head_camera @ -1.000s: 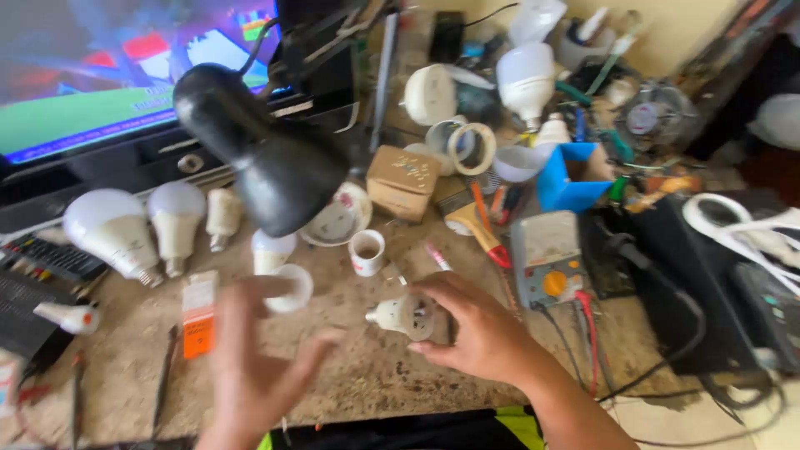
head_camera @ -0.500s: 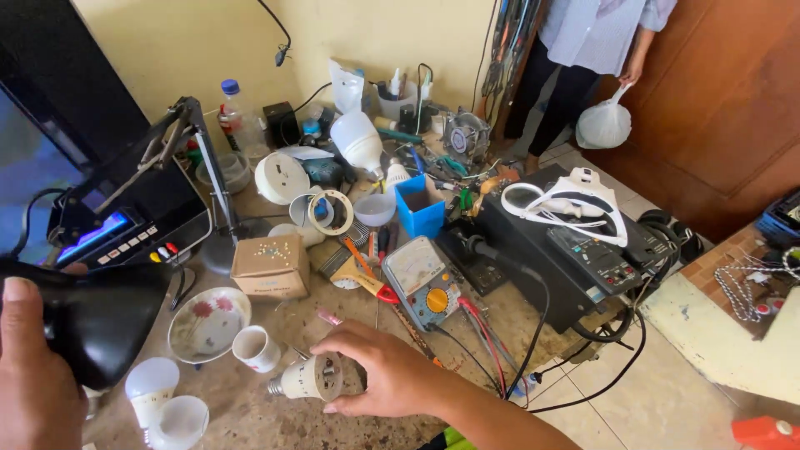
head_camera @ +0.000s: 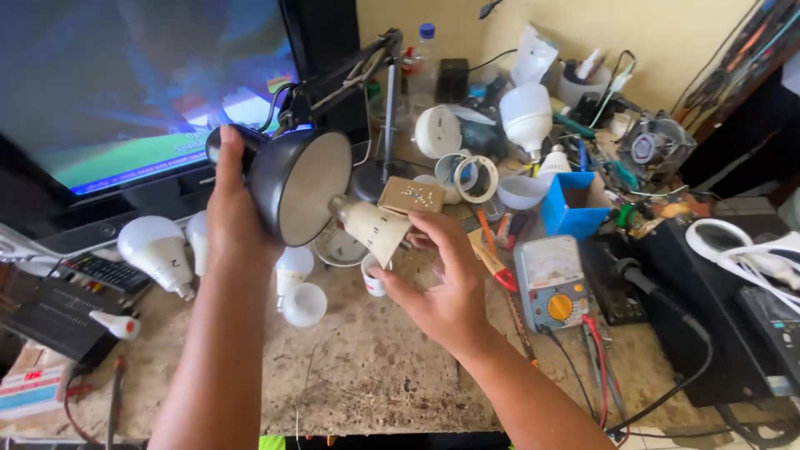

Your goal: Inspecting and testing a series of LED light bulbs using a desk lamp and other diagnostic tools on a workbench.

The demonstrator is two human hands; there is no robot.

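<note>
My left hand (head_camera: 232, 212) grips the back of a black desk lamp shade (head_camera: 296, 185), which is turned so its open mouth faces right. My right hand (head_camera: 442, 283) holds a white bulb body (head_camera: 372, 228) with no dome, its screw base pointing into the shade's mouth. The base sits at or just inside the opening; I cannot tell if it touches the socket. The lamp's jointed arm (head_camera: 350, 71) rises behind the shade.
Several white bulbs (head_camera: 157, 250) and loose domes (head_camera: 304, 304) lie on the stone worktop (head_camera: 375, 367). A multimeter (head_camera: 552, 283), blue box (head_camera: 575, 204), tape rolls (head_camera: 475, 177), screwdriver (head_camera: 492, 254) and cables crowd the right. A lit screen (head_camera: 125, 92) stands at the back left.
The right hand lifted the bulb body off the worktop and brought it up to the shade. The left hand took hold of the shade and turned it toward the bulb. The camera swung about.
</note>
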